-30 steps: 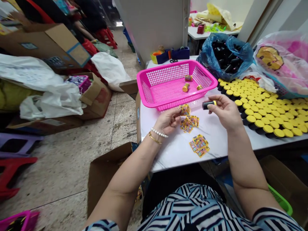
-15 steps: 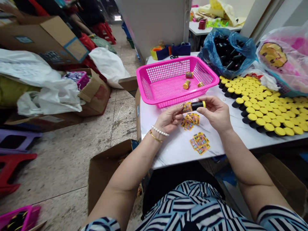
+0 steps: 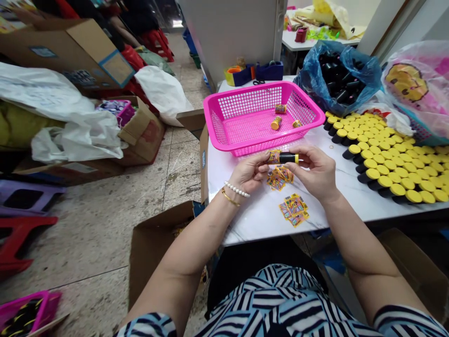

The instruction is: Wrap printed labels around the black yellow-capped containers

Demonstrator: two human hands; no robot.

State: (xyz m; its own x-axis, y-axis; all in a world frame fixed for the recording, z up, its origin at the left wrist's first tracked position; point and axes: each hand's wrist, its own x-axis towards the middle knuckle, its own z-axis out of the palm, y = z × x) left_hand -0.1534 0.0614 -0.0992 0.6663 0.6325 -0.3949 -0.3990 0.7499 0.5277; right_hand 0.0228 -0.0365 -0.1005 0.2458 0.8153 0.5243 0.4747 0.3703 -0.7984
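Just off the pink basket's [image 3: 242,127] six-o'clock side, over the white counter [image 3: 254,220], the left hand [image 3: 250,169] pinches a printed sleeve [image 3: 274,157] in its fingers while the right hand's fingers grip a yellow-capped black tube [image 3: 287,158] near its cap; whether it sits inside the sleeve is unclear. Skewed alignment could crease the sleeve, and a slack pinch could drop it toward six o'clock, onto the loose labels [image 3: 279,179].

Glossy plastic basket [image 3: 224,146], smooth marble-look tabletop [image 3: 252,223], crinkled plastic bag [image 3: 308,75]
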